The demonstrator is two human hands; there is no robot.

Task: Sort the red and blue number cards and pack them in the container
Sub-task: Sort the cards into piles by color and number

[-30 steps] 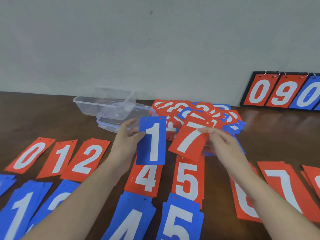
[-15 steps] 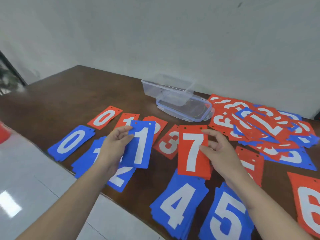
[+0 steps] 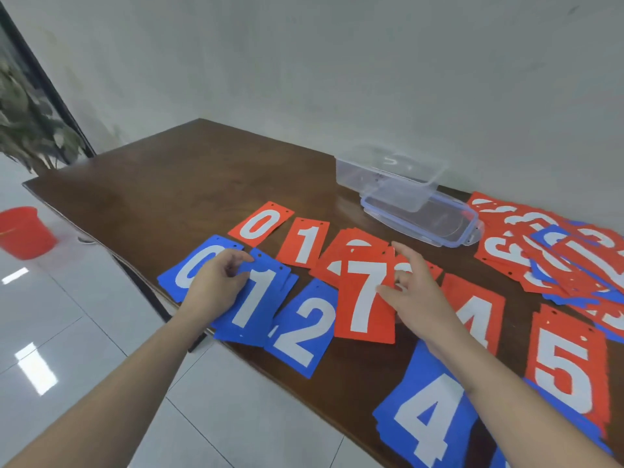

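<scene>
Closest to the camera, a blue 4 card (image 3: 429,423) lies at the table edge, with a red 5 card (image 3: 567,369) just beside it on the right and a red 4 card (image 3: 479,312) a little farther back, partly under the right forearm. Moving up, the blue 2 card (image 3: 304,329) sits flat near the table's front edge.

Now the hands. The left hand (image 3: 216,285) has its fingers curled onto the blue 1 card (image 3: 256,298), pinching its upper left corner as the card lies on a small pile of blue cards; whether it is fully down or a touch lifted, I cannot tell. Just beyond the hand, the blue 0 card (image 3: 189,268) peeks out. The right hand (image 3: 412,292) grips the red 7 card (image 3: 368,298) by its right edge, thumb on the face, other fingers spread and partly raised; the card is held above the rows.

Farther back, a red 0 card (image 3: 260,222) and red 1 card (image 3: 305,241) lie side by side, with a red pile partly hidden behind the 7. At right, an unsorted heap of cards (image 3: 553,255) sprawls. Beyond, the clear container (image 3: 388,177) rests partly on its lid (image 3: 439,224), on the brown table (image 3: 169,190). On the floor at left stands a red bucket (image 3: 23,231).
</scene>
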